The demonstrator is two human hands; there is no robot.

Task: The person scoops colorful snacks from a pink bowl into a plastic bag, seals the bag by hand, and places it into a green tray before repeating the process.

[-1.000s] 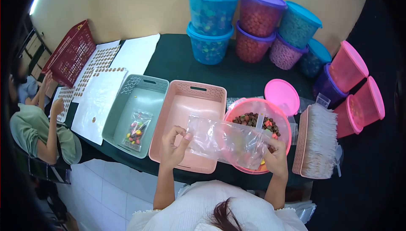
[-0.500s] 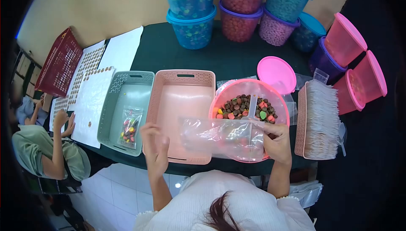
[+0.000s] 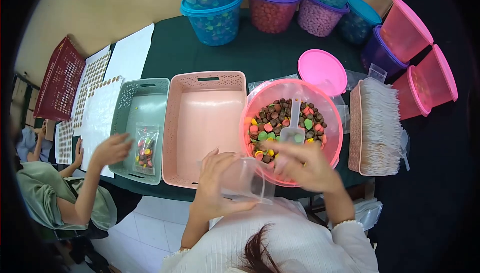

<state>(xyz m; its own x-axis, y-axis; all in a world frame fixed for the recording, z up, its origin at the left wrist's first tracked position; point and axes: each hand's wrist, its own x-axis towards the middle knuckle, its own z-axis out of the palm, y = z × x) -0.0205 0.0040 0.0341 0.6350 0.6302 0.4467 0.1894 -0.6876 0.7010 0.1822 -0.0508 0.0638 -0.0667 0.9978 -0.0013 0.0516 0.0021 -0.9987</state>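
Note:
My left hand [image 3: 212, 185] is wrapped round a clear plastic bag [image 3: 242, 180], whose mouth stands apart. It hangs in front of the pink tub [image 3: 336, 160], near my body. Blurred by motion, my right hand [image 3: 312, 168] is over the tub's near rim, fingers stretched out and apart, with nothing seen in them. Inside the tub lie many brown, coral, green and yellow button-shaped candies [image 3: 270, 123]. A clear scoop [image 3: 294, 125] rests among them, handle pointing away, just beyond my right fingers.
Left of the tub are a pink basket [image 3: 172, 123] and a green basket [image 3: 117, 143] with a filled candy bag [image 3: 145, 155]. A co-worker's hand [image 3: 112, 150] reaches over the green one. At right stand a basket of stacked bags [image 3: 380, 128] and a pink lid [image 3: 322, 70]; lidded tubs [image 3: 215, 23] line the back.
The plastic bag has passed from my right hand to my left and its mouth has opened. My right hand has come over the tub. The co-worker's hand has moved to the green basket.

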